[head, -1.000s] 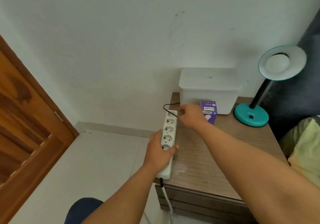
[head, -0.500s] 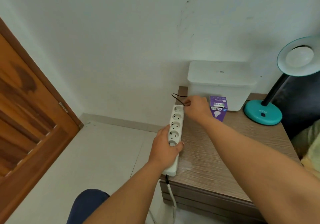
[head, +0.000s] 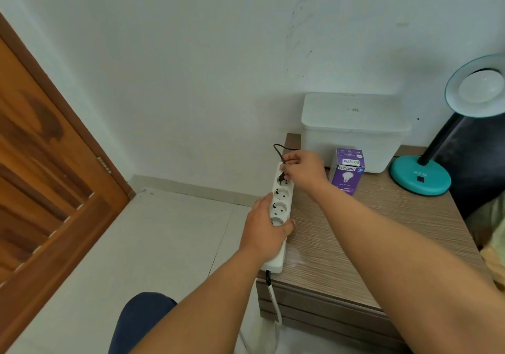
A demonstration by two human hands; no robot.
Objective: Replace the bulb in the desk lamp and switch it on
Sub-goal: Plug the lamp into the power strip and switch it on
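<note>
Plug (head: 282, 174) now at strip (head: 281, 203) end socket, right hand (head: 302, 170) pinching.

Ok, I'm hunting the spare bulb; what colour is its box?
Purple bulb box, clearest in the head view.

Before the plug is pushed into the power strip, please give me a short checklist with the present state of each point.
1. Power strip held steady: ok, left hand grips it on the table.
2. Plug in right hand: ok, pinched.
3. Plug over the far socket: ok; prongs at it, whether they are in, cannot tell.
4. Cord free: ok, loose loop.
5. Bulb fitted in lamp: ok.
6. Strip powered: cannot tell.
</note>
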